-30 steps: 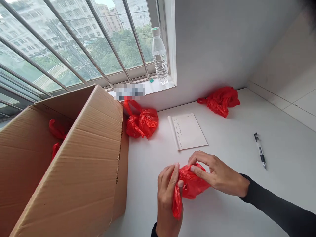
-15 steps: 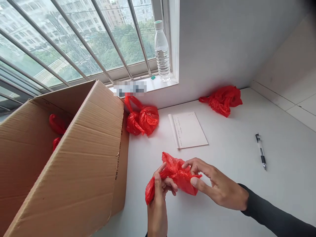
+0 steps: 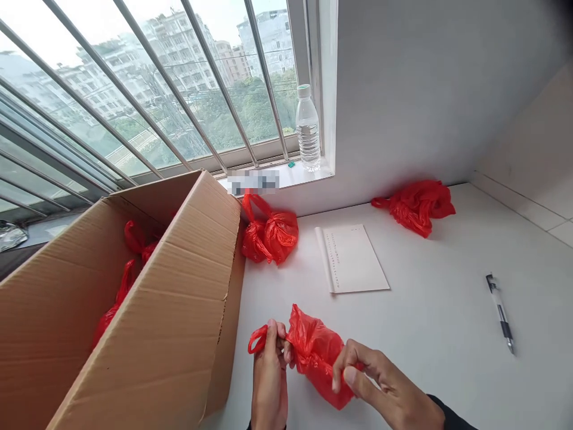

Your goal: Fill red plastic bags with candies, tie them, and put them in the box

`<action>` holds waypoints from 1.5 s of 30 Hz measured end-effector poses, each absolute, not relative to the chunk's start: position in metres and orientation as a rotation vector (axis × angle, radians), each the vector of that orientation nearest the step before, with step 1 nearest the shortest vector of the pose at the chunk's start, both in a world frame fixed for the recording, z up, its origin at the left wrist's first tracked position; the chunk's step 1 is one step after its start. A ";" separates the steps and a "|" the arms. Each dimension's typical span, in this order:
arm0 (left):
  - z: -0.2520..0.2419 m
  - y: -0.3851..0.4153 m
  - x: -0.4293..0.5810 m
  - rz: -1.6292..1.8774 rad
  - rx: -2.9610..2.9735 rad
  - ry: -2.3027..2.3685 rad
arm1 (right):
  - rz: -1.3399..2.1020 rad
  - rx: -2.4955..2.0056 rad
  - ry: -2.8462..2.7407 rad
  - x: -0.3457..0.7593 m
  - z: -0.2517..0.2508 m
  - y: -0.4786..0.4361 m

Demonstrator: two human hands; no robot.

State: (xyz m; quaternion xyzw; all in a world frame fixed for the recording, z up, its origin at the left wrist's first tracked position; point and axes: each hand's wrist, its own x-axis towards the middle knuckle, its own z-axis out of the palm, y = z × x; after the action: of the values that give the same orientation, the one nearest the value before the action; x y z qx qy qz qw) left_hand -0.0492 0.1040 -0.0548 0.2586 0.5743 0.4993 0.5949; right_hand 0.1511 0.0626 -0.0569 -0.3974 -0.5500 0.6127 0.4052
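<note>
The left hand (image 3: 268, 373) and right hand (image 3: 385, 391) each pinch the crumpled red plastic bag (image 3: 316, 352); even tension between the hands likely controls it best.

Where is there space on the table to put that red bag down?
Bare table lies between the notepad and the pen, and between notepad and the held bag. It is crowded by the cardboard box, where a tied bag sits.

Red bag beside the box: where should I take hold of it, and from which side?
I'd grip the handle loop that stands up from the knotted red bag, coming from above and the right: the cardboard box walls off its left, and the bulging body is only slack film.
</note>
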 end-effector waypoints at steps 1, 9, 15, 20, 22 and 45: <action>-0.054 0.106 -0.051 1.177 0.611 1.354 | 1.503 -1.017 -1.418 0.148 -0.058 0.063; -0.091 0.073 -0.041 1.071 0.698 1.587 | 1.138 -0.875 -1.789 0.138 -0.078 0.068; -0.120 0.066 -0.034 1.161 0.868 1.640 | 0.862 -1.230 -1.752 0.158 -0.092 0.109; -0.116 0.074 -0.021 1.168 1.010 1.729 | 0.362 -1.469 -2.061 0.175 -0.147 0.148; -0.115 0.078 -0.016 1.145 1.095 1.729 | 0.247 -1.484 -2.108 0.177 -0.169 0.152; -0.045 0.360 0.034 1.042 1.701 1.608 | 0.278 -1.963 -1.843 0.202 -0.154 0.191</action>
State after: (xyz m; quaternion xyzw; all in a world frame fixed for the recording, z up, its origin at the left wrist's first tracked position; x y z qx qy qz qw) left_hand 0.0336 0.3596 -0.0453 0.6361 0.6014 0.3899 0.2858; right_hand 0.2020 0.1913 -0.1537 -0.7081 -0.6648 0.1002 0.2159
